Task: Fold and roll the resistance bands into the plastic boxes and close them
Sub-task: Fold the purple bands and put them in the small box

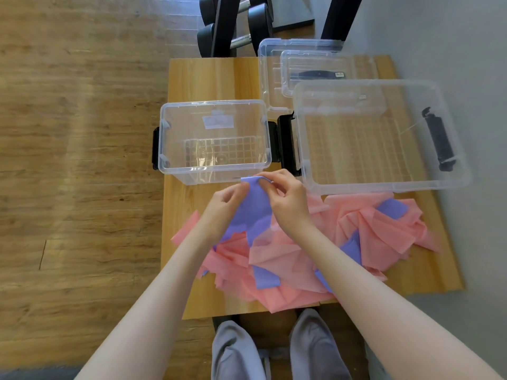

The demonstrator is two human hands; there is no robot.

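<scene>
A purple resistance band point(253, 207) is lifted by its end above a heap of pink bands point(296, 272) on the wooden table point(214, 78). My left hand point(229, 204) pinches the band's left edge. My right hand point(285, 197) pinches its top end, which is folded over, just in front of the small clear box point(175, 163). That box stands open and holds nothing. A larger clear box point(310, 176) with black handles sits to its right, also open and without contents. More purple pieces lie mixed into the pink heap.
Two clear lids point(267, 86) are stacked at the back of the table, behind the boxes. Black dumbbells on a rack point(233, 26) stand beyond the table's far edge. Wood floor lies to the left, a grey wall to the right.
</scene>
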